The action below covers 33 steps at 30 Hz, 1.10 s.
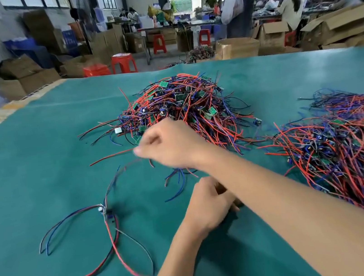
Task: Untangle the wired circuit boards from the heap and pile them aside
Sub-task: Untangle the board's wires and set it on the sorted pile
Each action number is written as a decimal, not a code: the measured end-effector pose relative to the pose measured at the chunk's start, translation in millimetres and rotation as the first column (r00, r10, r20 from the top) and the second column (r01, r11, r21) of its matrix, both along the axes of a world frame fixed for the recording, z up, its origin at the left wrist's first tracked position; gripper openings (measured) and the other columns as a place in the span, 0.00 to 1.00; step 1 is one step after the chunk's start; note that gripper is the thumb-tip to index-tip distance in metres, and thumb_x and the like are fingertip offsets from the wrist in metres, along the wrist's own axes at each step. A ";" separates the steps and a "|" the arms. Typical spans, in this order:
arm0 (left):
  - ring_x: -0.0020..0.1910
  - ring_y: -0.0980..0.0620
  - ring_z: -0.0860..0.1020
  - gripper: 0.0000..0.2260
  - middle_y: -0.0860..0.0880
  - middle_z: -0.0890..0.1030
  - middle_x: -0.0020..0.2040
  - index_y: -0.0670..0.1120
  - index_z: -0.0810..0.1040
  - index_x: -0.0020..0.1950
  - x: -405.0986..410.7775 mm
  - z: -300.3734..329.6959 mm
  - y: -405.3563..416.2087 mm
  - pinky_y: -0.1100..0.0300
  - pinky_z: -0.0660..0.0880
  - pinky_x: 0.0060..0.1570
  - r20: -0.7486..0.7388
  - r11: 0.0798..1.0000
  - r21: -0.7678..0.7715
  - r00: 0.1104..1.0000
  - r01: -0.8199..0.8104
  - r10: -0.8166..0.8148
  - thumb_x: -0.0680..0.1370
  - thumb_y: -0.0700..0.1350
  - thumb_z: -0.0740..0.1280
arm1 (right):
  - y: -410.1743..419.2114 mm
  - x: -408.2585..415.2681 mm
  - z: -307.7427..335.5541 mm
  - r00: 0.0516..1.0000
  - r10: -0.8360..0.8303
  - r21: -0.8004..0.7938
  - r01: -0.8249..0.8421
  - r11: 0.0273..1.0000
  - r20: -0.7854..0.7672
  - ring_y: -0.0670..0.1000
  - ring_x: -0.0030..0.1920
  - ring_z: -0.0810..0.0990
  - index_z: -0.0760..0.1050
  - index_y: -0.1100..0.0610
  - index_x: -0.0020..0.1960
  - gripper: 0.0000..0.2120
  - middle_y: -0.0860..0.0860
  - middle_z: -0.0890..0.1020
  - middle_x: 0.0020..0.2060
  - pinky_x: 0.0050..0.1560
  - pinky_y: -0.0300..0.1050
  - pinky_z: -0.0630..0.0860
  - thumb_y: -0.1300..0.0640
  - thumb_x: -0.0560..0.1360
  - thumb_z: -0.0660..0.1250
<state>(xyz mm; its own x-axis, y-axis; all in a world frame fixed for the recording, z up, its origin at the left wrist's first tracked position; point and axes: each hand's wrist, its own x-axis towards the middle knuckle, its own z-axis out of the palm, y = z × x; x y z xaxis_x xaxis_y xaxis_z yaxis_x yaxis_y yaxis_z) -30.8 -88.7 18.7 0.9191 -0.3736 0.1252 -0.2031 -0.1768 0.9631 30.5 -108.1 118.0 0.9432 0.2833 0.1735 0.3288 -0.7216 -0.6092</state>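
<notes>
You are looking down at a desk (36, 160) covered in green cloth, with both of your bare arms reaching in from 5 o'clock.

The heap (178, 107) of wired circuit boards sits at 12 o'clock, a mound of red, blue and black wires with small green boards showing through. It looks large and tightly knotted, so most of the sorting seems to lie ahead.

At 3 o'clock, running off the right edge, lies the pile (349, 147), where the wires lie roughly combed in one direction. It is about as big as the heap, which suggests you are perhaps halfway through, though its far side is out of frame.

Your right hand (168, 149) crosses over your left arm toward 11 o'clock, just at the near edge of the heap. Its fingers are curled and appear to pinch wires leading to a loose board (104, 211) at 8 o'clock, whose leads fan out over the cloth. Motion blur makes the pinch hard to confirm.

Your left hand (207, 201) sits at 6 o'clock, partly under the right forearm, fingers curled. Something dark shows at its fingertips, but whether it grips a board or wires, I cannot tell.

The loose board is not yet on the pile.
</notes>
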 end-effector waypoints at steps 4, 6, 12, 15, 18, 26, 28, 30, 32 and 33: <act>0.30 0.52 0.77 0.08 0.45 0.83 0.36 0.40 0.82 0.45 8.7 -7.9 -5.4 0.61 0.76 0.33 -0.125 0.996 -0.078 0.991 0.036 -0.046 0.76 0.32 0.64 | -75.6 39.6 -21.1 0.862 -0.491 -0.202 0.507 0.838 0.127 0.62 0.58 0.82 0.82 0.52 0.57 0.13 0.56 0.85 0.56 0.57 0.51 0.80 0.55 0.73 0.68; 0.30 0.52 0.77 0.09 0.45 0.83 0.36 0.42 0.82 0.44 9.5 -8.0 -5.4 0.62 0.76 0.32 -0.146 0.994 -0.102 0.988 0.027 -0.041 0.76 0.32 0.64 | -108.5 47.8 -37.4 0.746 -0.649 -0.250 0.663 0.706 0.145 0.64 0.59 0.81 0.79 0.54 0.59 0.14 0.59 0.82 0.58 0.51 0.51 0.76 0.56 0.74 0.68; 0.32 0.51 0.77 0.08 0.44 0.83 0.36 0.38 0.82 0.47 11.7 -9.6 -4.2 0.62 0.77 0.34 -0.186 0.987 -0.163 0.982 0.001 -0.032 0.77 0.31 0.63 | -140.4 57.6 -61.6 0.704 -0.702 -0.177 0.709 0.683 0.111 0.64 0.55 0.82 0.84 0.56 0.47 0.07 0.62 0.84 0.51 0.48 0.50 0.75 0.52 0.76 0.73; 0.32 0.51 0.77 0.08 0.44 0.82 0.36 0.37 0.81 0.46 11.4 -8.9 -3.4 0.62 0.77 0.34 -0.201 0.981 -0.192 0.979 -0.014 -0.026 0.78 0.31 0.63 | -143.3 49.6 -54.9 0.743 -0.669 -0.032 0.669 0.743 0.023 0.61 0.48 0.83 0.84 0.57 0.39 0.09 0.58 0.85 0.41 0.44 0.47 0.76 0.52 0.74 0.74; 0.34 0.51 0.76 0.08 0.43 0.82 0.38 0.36 0.80 0.48 12.7 -9.1 -3.4 0.62 0.77 0.34 -0.227 0.971 -0.234 0.974 -0.042 -0.013 0.78 0.30 0.62 | -142.9 20.8 -44.0 0.799 -0.580 0.291 0.600 0.745 -0.162 0.55 0.33 0.81 0.84 0.57 0.34 0.09 0.53 0.86 0.31 0.34 0.46 0.78 0.55 0.72 0.75; 0.35 0.50 0.78 0.12 0.41 0.81 0.40 0.37 0.77 0.55 15.7 -0.8 -4.0 0.61 0.77 0.35 -0.371 0.877 -0.439 0.928 -0.196 0.022 0.85 0.44 0.57 | -130.5 -83.5 -75.3 0.944 -0.261 0.473 0.326 0.818 -0.200 0.48 0.25 0.75 0.87 0.51 0.38 0.08 0.54 0.82 0.26 0.28 0.38 0.70 0.59 0.74 0.75; 0.37 0.46 0.78 0.12 0.39 0.81 0.42 0.36 0.77 0.56 15.5 -0.9 -2.5 0.57 0.77 0.36 -0.377 0.871 -0.439 0.925 -0.222 0.045 0.85 0.43 0.58 | -125.1 -88.6 -83.2 0.956 -0.223 0.363 0.280 0.889 -0.191 0.48 0.24 0.73 0.86 0.51 0.37 0.07 0.52 0.81 0.24 0.29 0.38 0.68 0.58 0.73 0.76; 0.39 0.44 0.78 0.10 0.37 0.81 0.44 0.35 0.77 0.56 15.6 -1.6 0.3 0.54 0.74 0.39 -0.391 0.862 -0.453 0.919 -0.227 0.037 0.84 0.41 0.60 | -121.8 -88.8 -85.3 0.969 -0.178 0.299 0.224 0.927 -0.172 0.43 0.24 0.73 0.86 0.51 0.36 0.06 0.50 0.81 0.23 0.30 0.33 0.67 0.57 0.72 0.77; 0.37 0.47 0.78 0.08 0.39 0.82 0.42 0.35 0.78 0.54 15.4 -1.2 2.8 0.56 0.74 0.39 -0.404 0.845 -0.492 0.915 -0.211 -0.007 0.82 0.39 0.62 | -122.7 -88.7 -83.6 0.974 -0.151 0.298 0.197 0.934 -0.170 0.41 0.25 0.74 0.86 0.49 0.36 0.05 0.49 0.82 0.24 0.32 0.35 0.68 0.53 0.71 0.78; 0.35 0.49 0.78 0.07 0.40 0.81 0.41 0.36 0.78 0.52 15.0 -0.8 3.7 0.59 0.75 0.39 -0.397 0.839 -0.507 0.918 -0.198 -0.023 0.81 0.38 0.64 | -124.4 -88.0 -83.6 0.975 -0.156 0.305 0.198 0.932 -0.158 0.42 0.26 0.73 0.86 0.48 0.36 0.07 0.49 0.81 0.25 0.32 0.38 0.68 0.48 0.71 0.77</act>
<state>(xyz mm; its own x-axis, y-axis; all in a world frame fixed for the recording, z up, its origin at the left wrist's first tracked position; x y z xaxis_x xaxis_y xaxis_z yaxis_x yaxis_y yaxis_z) -15.8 -85.0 17.9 0.9605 -0.2668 -0.0795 0.1806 0.3796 0.9073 -57.6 -232.5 34.4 0.9932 0.0597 0.1004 0.1168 -0.5235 -0.8440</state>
